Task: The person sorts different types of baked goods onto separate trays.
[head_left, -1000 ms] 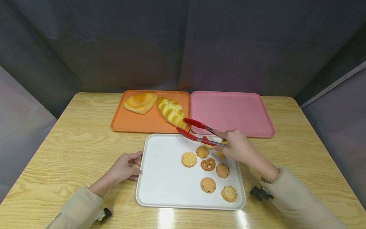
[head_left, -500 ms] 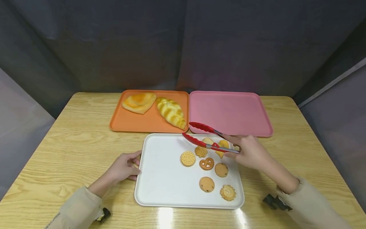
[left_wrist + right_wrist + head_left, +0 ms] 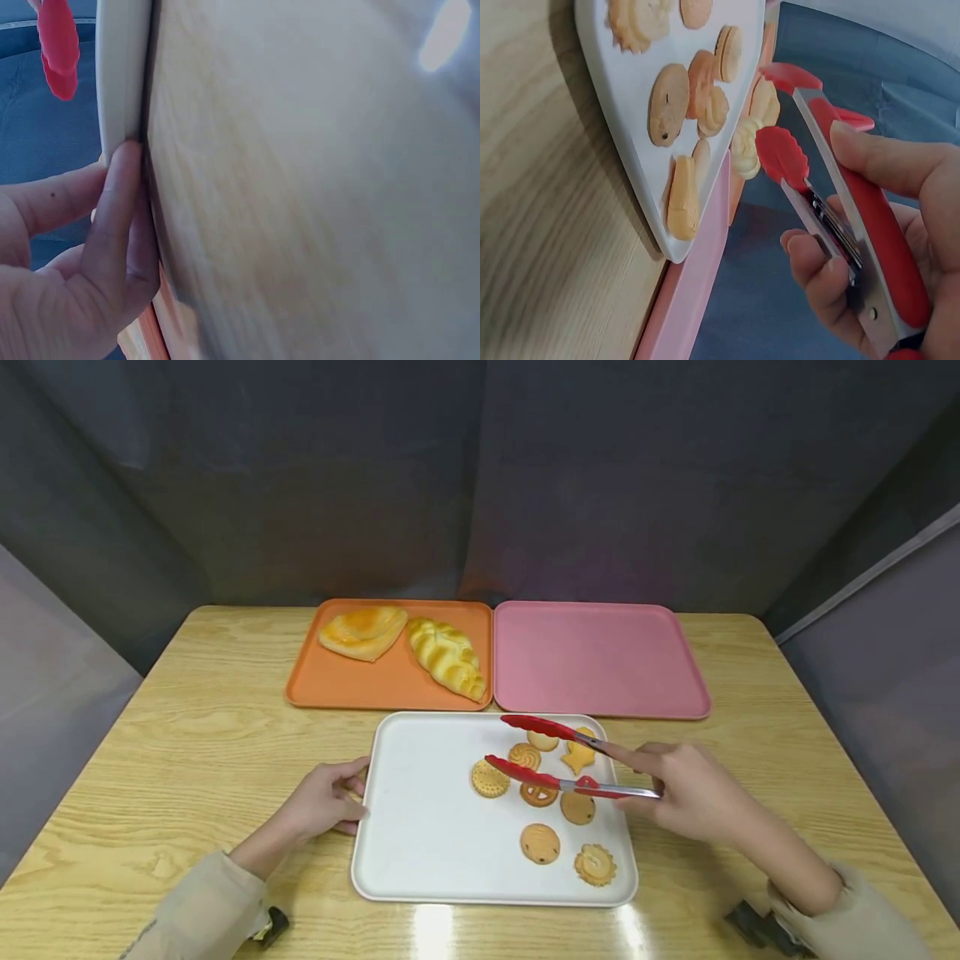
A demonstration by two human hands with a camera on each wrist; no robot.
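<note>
My right hand (image 3: 690, 793) grips red-and-silver tongs (image 3: 877, 225) by the arms. Their red tips (image 3: 525, 774) are spread apart with nothing between them, above the cookies on the white tray (image 3: 420, 835). Under and around the tongs lie a dotted round cookie (image 3: 489, 780), a swirl cookie (image 3: 524, 756), a partly covered pretzel cookie (image 3: 538, 795) and a yellow star-like cookie (image 3: 577, 758). Nearer the front are a plain round cookie (image 3: 540, 844) and a ruffled cookie (image 3: 596, 865). My left hand (image 3: 322, 802) holds the tray's left rim (image 3: 124, 75) between thumb and fingers.
Behind the white tray, an orange tray (image 3: 360, 687) bears a heart-shaped pastry (image 3: 363, 633) and a braided bread (image 3: 447, 660). A pink tray (image 3: 600, 660) stands beside it on the right. Dark curtains (image 3: 480, 485) rise beyond the wooden table (image 3: 187, 735).
My right hand has drawn the tongs right and toward me, away from the braided bread, which now lies free on the orange tray. My left hand stays on the white tray's rim.
</note>
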